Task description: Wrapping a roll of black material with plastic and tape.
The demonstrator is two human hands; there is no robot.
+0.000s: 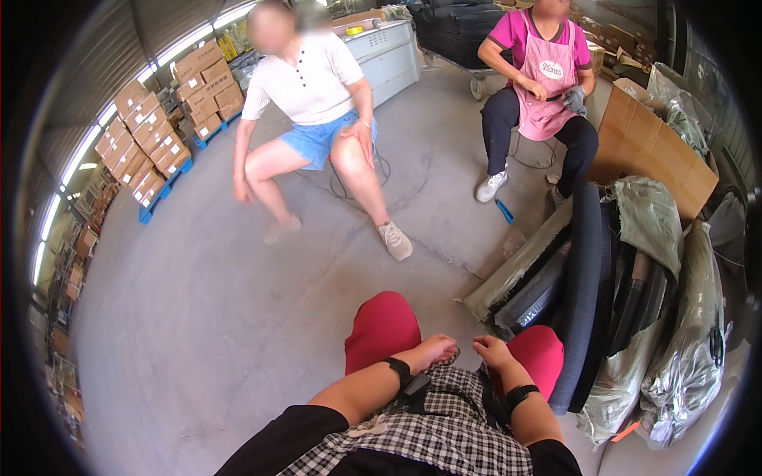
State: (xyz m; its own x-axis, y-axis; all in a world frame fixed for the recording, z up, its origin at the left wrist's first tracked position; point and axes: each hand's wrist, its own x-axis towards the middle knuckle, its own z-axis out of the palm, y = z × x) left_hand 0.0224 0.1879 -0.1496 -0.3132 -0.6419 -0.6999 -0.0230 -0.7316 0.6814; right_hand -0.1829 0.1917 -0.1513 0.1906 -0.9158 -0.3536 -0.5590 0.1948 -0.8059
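Here, left hand point(436, 350) and right hand point(494, 350) curled, close together, near checked apron point(436, 432).

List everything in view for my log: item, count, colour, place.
Carton stacks: two main ones, brown, left background
Pallets: two, blue, under cartons
Counter: one, pale grey, back centre
Tape-like roll: one, yellow, on counter
Co-workers: two clearly seen, white and pink tops, seated ahead
Glove: one, grey, on the right-hand co-worker
Blue tool: one, blue, floor ahead
Cardboard sheet: one, brown, right
Rolls: several, dark, right, partly wrapped
Wrapping: uncountable, grey-green, around rolls
Checked apron: one, black and white, on wearer
Wristbands: two, black, on wrists
Left hand: one, bare, above lap
Right hand: one, bare, beside right knee
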